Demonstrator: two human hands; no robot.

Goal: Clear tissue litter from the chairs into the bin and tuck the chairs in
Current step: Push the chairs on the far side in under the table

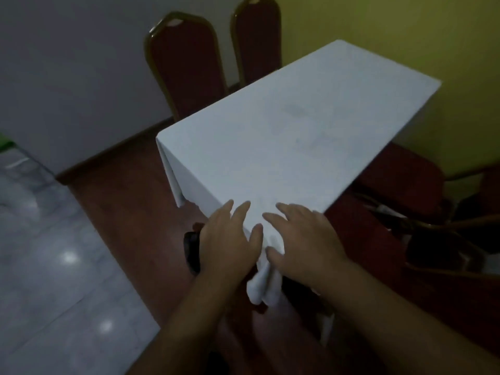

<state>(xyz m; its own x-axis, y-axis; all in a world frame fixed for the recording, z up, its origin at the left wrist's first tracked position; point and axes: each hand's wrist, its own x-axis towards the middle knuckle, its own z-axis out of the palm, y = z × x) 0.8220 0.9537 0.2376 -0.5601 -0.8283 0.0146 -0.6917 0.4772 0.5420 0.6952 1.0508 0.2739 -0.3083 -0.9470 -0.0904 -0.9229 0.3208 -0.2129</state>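
Note:
A table under a white cloth (292,136) runs away from me. My left hand (230,236) and my right hand (303,234) lie flat, fingers spread, on the cloth's near corner, where it hangs down in folds. Neither hand holds anything. Two red chairs with gold frames stand at the far side, one (186,66) on the left and one (257,41) beside it, both pushed up to the table. On the right, red chairs (400,180) stand by the table's long side, with a small white scrap (384,209) lying among them. No bin shows.
Red carpet (124,201) lies under the table and meets grey glossy tiles (54,266) on the left. A dark chair part (190,250) sticks out just left of my left hand. A grey wall closes the back left, a yellow wall the right.

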